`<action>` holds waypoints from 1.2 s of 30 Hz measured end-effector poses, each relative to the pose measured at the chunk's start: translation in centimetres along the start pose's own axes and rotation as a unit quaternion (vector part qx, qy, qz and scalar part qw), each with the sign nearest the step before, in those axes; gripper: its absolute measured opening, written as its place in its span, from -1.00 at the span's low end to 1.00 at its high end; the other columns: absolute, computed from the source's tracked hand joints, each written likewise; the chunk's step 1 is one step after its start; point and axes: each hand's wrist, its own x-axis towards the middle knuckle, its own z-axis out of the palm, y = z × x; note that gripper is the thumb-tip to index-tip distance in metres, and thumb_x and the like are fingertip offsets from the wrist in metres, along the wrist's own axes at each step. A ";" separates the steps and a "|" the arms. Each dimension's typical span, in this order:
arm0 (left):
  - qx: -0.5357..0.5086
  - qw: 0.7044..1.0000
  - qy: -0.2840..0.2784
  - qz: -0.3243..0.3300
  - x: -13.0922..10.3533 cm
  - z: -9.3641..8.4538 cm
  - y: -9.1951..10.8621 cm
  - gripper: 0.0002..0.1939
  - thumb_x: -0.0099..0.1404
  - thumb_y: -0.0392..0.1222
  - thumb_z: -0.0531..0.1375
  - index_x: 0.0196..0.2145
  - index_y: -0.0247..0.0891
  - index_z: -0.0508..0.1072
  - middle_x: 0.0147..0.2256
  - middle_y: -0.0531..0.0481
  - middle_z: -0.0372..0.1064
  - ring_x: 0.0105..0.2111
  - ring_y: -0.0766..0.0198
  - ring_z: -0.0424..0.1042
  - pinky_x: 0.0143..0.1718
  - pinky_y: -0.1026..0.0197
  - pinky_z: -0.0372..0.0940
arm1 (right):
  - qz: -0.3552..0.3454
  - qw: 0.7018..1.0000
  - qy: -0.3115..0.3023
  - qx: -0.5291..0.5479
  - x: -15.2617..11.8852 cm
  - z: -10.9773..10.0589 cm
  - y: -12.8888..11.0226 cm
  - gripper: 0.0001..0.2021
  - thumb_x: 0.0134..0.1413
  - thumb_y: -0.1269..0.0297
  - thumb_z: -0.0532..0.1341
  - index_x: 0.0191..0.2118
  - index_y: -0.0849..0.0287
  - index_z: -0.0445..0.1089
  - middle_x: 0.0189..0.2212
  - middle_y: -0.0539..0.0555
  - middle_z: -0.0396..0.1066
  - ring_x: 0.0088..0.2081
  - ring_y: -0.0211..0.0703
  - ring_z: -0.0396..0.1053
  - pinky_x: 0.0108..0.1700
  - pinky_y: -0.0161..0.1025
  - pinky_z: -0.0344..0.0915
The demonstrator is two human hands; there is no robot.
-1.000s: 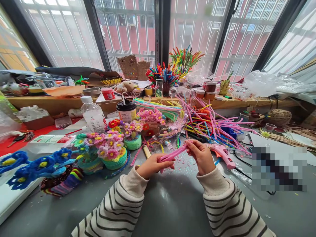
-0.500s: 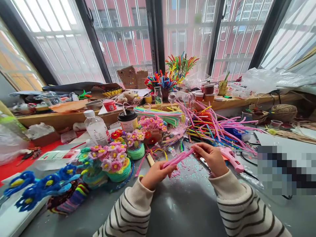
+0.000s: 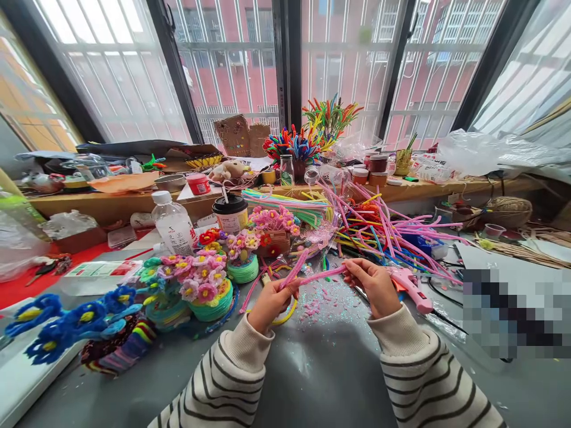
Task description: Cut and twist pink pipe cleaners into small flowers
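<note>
Above the grey tabletop (image 3: 312,374), L hand (image 3: 271,302) has its grip closed on a pink fuzzy stem (image 3: 322,275), R hand (image 3: 373,287) pinching its R end; it's strung btwn them. Prob. v. light, soft, bendy, not slippery; best held w/ fingertips nr ends. Beyond: glue gun (image 3: 414,290), pile of loose stems (image 3: 387,219), then windows (image 3: 243,77).

Left fingers (image 3: 289,289) pinched, right fingers (image 3: 359,271) pinched, sleeved forearms (image 3: 228,377) angled inward

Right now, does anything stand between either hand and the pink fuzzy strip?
Nothing visible: the left hand and right hand both hold the pink fuzzy strip, which spans between them. The glue gun lies right of that span.
</note>
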 end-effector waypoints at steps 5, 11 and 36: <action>-0.037 0.999 -0.009 -0.014 -0.1 -0.3 0.0 -0.56 -0.12 -0.02 0.22 -0.31 -0.40 0.40 -0.74 0.21 0.02 -0.78 0.58 -0.09 -0.77 0.40 -0.23 | 0.037 0.999 -0.002 0.030 0.1 -0.1 -0.1 -0.76 -0.39 0.18 0.28 -0.55 0.26 0.35 -0.68 -0.02 0.33 -0.62 -0.34 0.28 -0.59 -0.40 0.18; -0.019 0.999 -0.037 -0.019 0.0 -0.3 -0.2 -0.52 -0.18 -0.10 0.28 -0.28 -0.42 0.43 -0.69 0.08 0.23 -0.76 0.59 -0.05 -0.75 0.40 -0.17 | 0.062 0.995 0.015 0.077 0.0 0.0 -0.4 -0.76 -0.42 0.19 0.29 -0.55 0.24 0.33 -0.67 -0.05 0.31 -0.63 -0.38 0.25 -0.61 -0.42 0.18; -0.081 0.996 0.012 -0.036 -0.3 0.1 0.7 -0.68 -0.29 -0.14 0.32 -0.57 -0.43 0.41 -0.64 -0.04 0.41 -0.61 0.31 0.39 -0.52 0.29 0.29 | -0.335 0.845 0.097 -0.405 -0.5 -0.9 -0.9 -0.75 0.03 0.25 -0.03 -0.61 0.17 0.09 -0.68 -0.07 0.06 -0.60 -0.32 0.05 -0.52 -0.36 0.02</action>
